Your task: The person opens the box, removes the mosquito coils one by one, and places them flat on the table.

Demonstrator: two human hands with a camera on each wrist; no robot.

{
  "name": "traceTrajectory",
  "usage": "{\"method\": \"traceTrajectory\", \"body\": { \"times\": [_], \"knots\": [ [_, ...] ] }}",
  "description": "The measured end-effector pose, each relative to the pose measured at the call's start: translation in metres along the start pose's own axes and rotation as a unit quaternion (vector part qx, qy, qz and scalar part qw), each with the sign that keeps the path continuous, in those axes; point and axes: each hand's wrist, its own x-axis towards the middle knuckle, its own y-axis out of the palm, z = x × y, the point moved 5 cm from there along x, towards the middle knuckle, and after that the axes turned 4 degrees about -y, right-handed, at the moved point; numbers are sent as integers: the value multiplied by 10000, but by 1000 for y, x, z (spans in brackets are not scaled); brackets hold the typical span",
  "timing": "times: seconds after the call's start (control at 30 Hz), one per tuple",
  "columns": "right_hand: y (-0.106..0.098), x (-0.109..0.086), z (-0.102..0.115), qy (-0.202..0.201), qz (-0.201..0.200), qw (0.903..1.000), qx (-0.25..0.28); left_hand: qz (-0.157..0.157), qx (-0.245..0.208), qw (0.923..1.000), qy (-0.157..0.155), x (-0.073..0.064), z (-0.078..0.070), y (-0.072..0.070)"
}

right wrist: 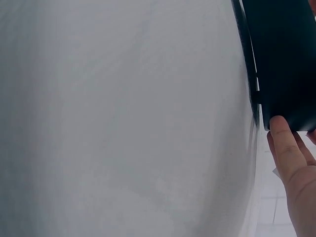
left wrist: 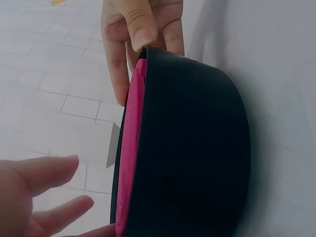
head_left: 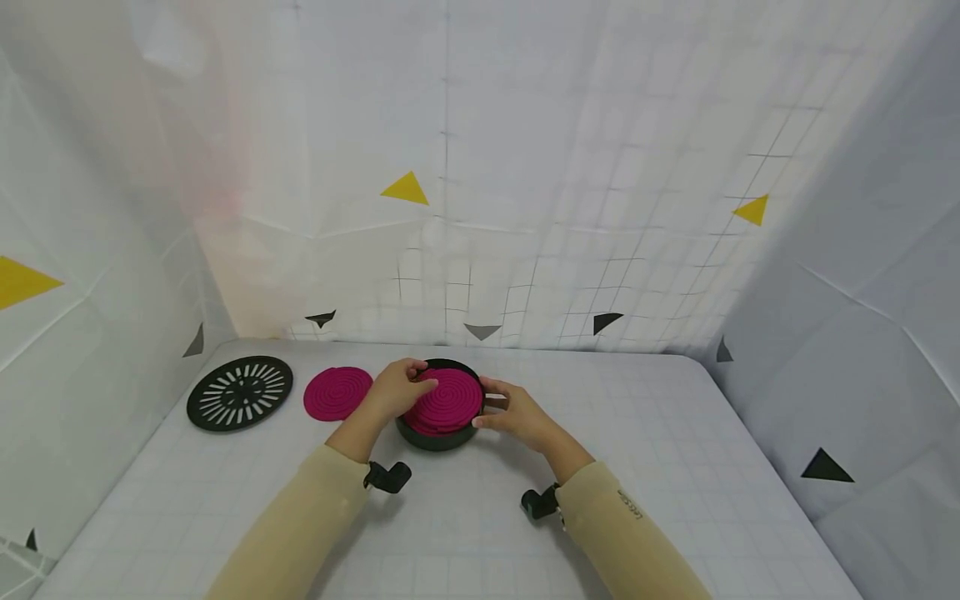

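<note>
A magenta spiral-ribbed disc point(head_left: 453, 402) lies in a round black holder point(head_left: 437, 442) on the table. My right hand point(head_left: 525, 414) grips the holder's right side; in the right wrist view its thumb point(right wrist: 279, 126) presses the dark wall. My left hand point(head_left: 390, 390) is at the holder's left rim, its thumb over the disc. Seen from the left wrist, the thumb and index finger point(left wrist: 64, 212) are extended and apart, and a lower fingertip touches the magenta edge.
Left of the holder, a second magenta ribbed disc point(head_left: 337, 393) lies flat. Farther left is a black slotted round plate point(head_left: 240, 393). White sheet walls point(head_left: 525, 167) with yellow and black triangles enclose the table point(head_left: 675, 467) at the back and sides.
</note>
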Motion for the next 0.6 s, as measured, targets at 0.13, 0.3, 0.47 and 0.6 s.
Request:
{"method": "traceTrajectory", "body": {
  "times": [0.13, 0.3, 0.47, 0.6],
  "knots": [
    [0, 0, -1, -31, 31, 10000, -7, 21, 296, 9995, 54, -3, -2, 2],
    [-1, 0, -1, -53, 50, 10000, -10, -40, 181, 9998, 82, -6, -3, 3],
    [-2, 0, -1, -60, 41, 9999, -86, -122, 1, 9999, 73, -5, -1, 2],
    [-2, 0, -1, -64, 45, 9999, -97, -189, -111, 9997, 67, -4, -1, 2]
  ]
}}
